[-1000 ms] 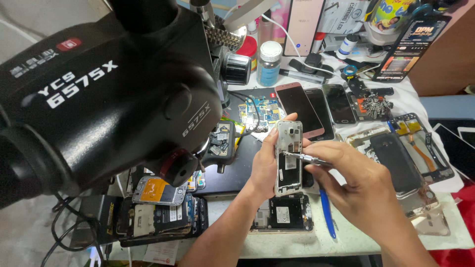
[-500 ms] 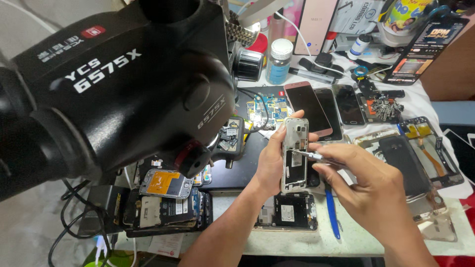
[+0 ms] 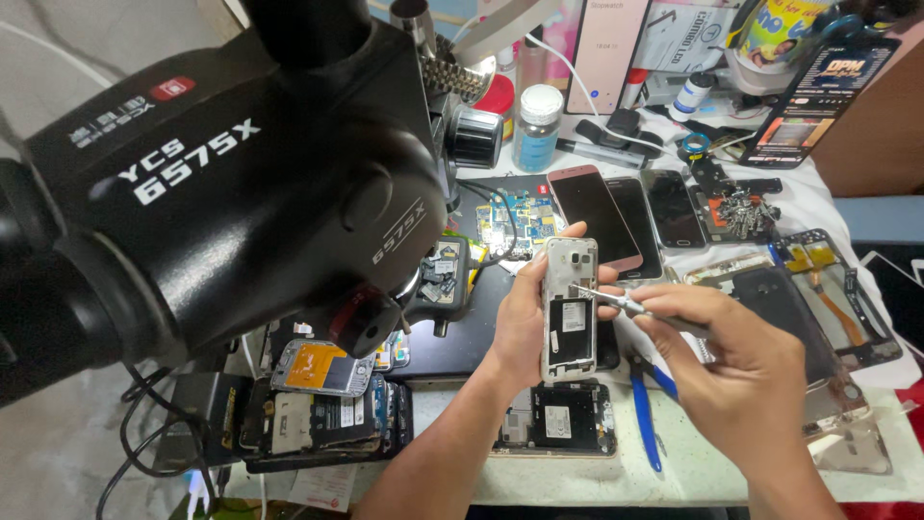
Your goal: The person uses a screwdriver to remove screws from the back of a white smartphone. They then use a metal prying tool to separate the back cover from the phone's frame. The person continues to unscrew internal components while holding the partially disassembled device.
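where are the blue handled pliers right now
In the head view, the blue-handled pliers lie on the white bench right of centre, just below the right hand and beside the opened black phone.

A pale bench (image 3: 866,486) fills the lower right of the frame, its near edge running along the bottom. A grey floor (image 3: 58,453) shows at lower left and a brown wooden panel (image 3: 881,125) stands at upper right. Light is bright and even.

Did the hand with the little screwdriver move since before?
No, hardly. The right hand keeps the screwdriver tip on the opened phone, just above the blue pliers, as before; only the camera shifted.
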Demonstrator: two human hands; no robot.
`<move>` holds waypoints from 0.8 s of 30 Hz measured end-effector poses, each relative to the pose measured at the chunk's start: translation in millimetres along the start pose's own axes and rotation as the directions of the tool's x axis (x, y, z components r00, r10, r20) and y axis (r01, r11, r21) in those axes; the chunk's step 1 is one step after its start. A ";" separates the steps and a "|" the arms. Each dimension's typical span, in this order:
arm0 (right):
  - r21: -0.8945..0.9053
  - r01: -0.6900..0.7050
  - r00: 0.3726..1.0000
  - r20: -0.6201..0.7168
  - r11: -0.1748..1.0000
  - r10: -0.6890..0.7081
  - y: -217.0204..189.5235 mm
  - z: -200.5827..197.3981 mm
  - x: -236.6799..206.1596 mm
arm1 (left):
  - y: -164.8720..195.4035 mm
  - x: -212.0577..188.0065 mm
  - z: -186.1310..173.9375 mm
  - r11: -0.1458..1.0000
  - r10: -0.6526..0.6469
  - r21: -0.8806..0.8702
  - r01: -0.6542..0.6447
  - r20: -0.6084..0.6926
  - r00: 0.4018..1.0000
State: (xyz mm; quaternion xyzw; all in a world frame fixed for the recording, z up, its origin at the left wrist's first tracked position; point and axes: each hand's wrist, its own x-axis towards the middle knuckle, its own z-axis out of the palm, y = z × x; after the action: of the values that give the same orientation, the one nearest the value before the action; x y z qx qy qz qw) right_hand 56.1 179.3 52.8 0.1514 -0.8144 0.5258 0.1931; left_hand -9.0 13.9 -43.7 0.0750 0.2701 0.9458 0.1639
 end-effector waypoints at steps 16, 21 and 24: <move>0.387 -0.237 0.921 -0.202 0.891 0.333 53.5 -14.4 4.5 | 27.4 -9.4 19.9 0.987 -0.120 0.111 0.120 -0.009 0.993; 0.426 -0.236 0.917 -0.200 0.873 0.345 60.6 -13.7 4.2 | 28.1 -12.6 24.7 0.969 -0.148 0.197 0.148 -0.014 0.989; 0.454 -0.246 0.911 -0.193 0.856 0.364 63.9 -13.9 4.2 | 26.2 -12.0 25.0 0.969 -0.154 0.196 0.149 0.008 0.988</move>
State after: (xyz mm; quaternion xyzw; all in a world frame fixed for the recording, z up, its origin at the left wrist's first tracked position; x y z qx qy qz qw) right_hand 25.8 217.6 9.0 -0.0164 -0.6614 0.7281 0.1792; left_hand 0.8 0.9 -9.3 0.0807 0.3645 0.8986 0.2306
